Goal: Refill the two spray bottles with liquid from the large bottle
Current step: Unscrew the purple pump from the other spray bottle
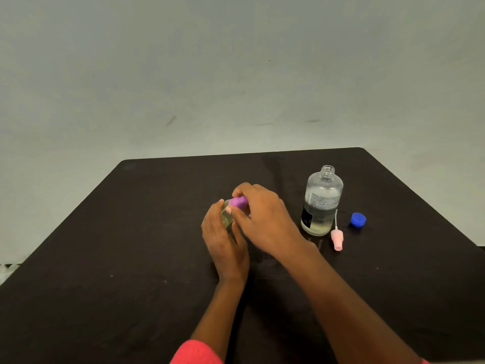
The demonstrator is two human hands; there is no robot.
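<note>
Head, left grip [223,240] holds spray bottle [226,216], right grip [262,214] pinches purple top [239,201], large bottle [321,203] print illegible

Inspector: Count your bottles.
Clerk: You have two: one large bottle [322,203], one small spray bottle [227,218].
Inspector: Closures and fittings, please?
Clerk: You have three: one purple spray top [238,202], one pink spray head [337,239], one blue cap [358,219].
Inspector: And the remainder?
Clerk: Two grips, your left grip [223,240] and your right grip [262,216]; one desk [131,232] on record.
</note>
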